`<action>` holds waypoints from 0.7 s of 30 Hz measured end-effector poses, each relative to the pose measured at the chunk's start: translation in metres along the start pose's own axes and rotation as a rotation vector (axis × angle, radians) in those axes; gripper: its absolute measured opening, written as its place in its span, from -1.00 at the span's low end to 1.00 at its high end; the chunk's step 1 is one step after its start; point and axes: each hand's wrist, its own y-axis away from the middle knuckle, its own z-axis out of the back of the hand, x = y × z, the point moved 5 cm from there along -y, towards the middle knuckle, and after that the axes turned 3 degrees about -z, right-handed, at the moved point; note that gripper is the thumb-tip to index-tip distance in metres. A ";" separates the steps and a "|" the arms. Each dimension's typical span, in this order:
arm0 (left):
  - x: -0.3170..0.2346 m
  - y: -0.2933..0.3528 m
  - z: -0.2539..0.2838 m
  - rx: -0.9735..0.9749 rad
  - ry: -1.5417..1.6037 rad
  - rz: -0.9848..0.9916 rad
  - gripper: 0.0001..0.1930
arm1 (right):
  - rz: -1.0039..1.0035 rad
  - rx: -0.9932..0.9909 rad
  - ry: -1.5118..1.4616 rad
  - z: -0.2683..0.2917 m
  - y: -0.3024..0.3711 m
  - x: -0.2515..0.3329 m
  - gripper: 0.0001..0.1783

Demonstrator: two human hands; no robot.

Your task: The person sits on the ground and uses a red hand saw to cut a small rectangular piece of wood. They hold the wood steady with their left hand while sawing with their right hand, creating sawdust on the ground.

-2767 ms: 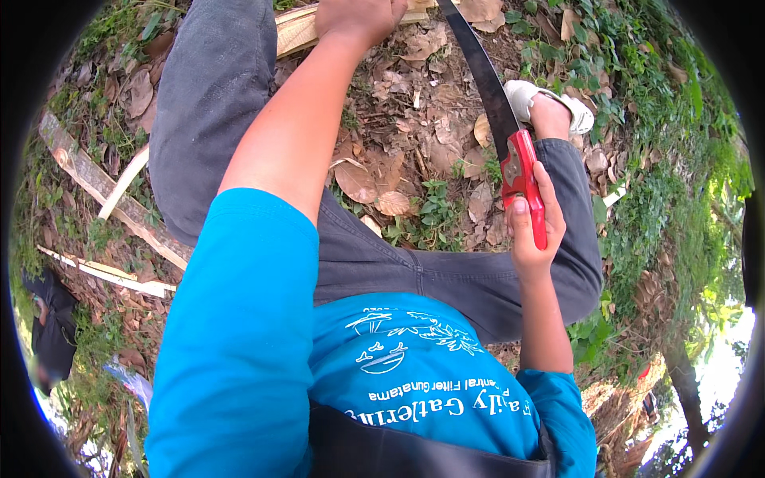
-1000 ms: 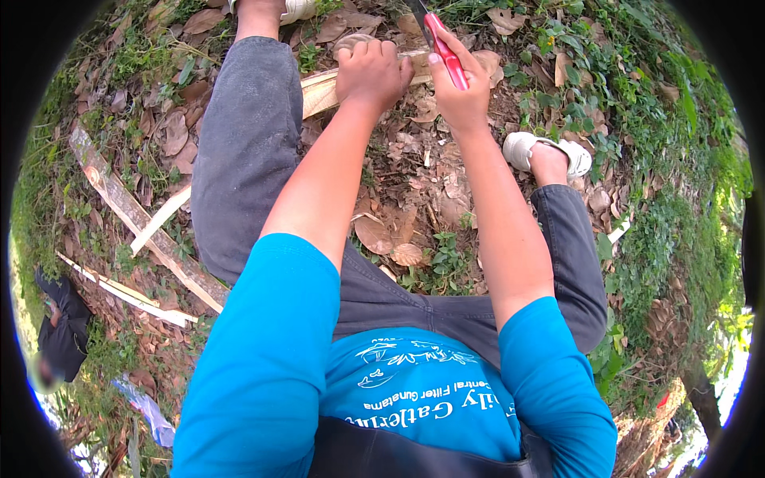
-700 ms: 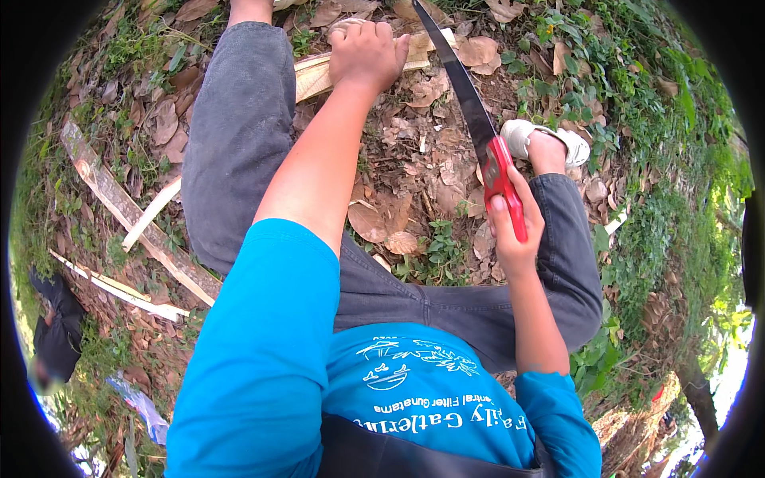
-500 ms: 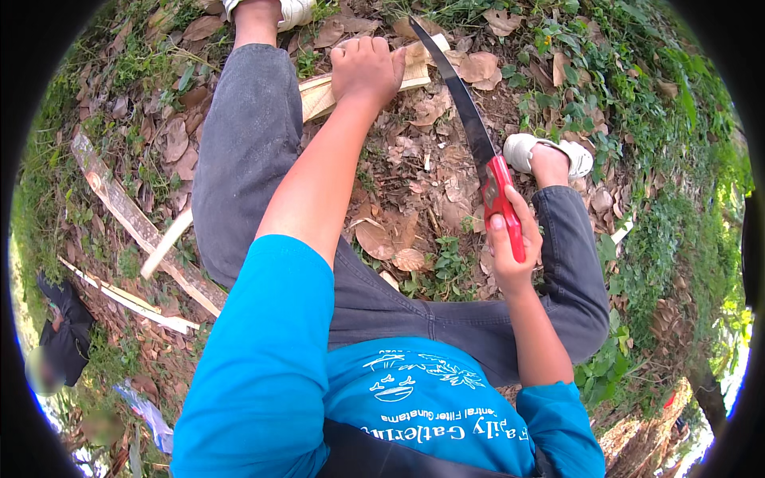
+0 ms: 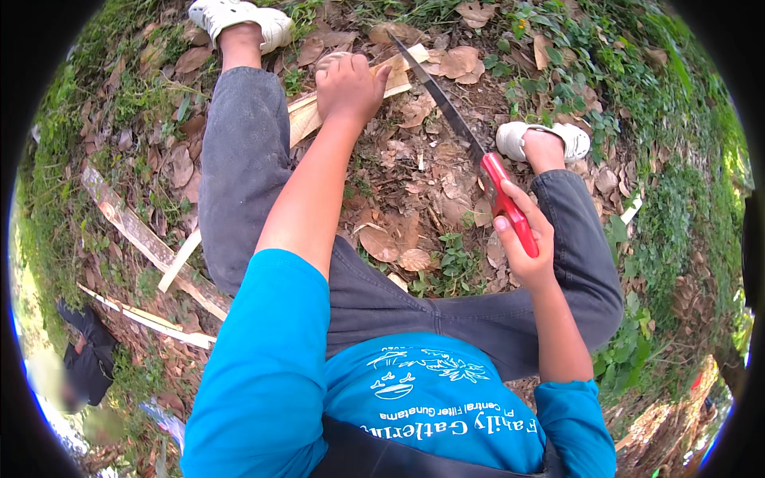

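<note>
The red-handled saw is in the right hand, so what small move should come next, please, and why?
Perhaps push the saw a little forward: the right hand grips it, its blade appears to cross the pale wood near one end, and the left hand holds that wood.

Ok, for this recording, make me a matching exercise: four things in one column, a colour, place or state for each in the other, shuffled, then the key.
1. Saw handle
2. Left hand
3. Shoes
4. Trousers

A. White
B. Dark grey
C. Red, held in the right hand
D. Closed over pale wood

Pairs: 1-C, 2-D, 3-A, 4-B
</note>
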 end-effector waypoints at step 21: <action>0.014 -0.021 0.020 -0.083 0.232 -0.220 -0.62 | 0.035 -0.125 -0.260 -0.030 0.018 0.031 -0.45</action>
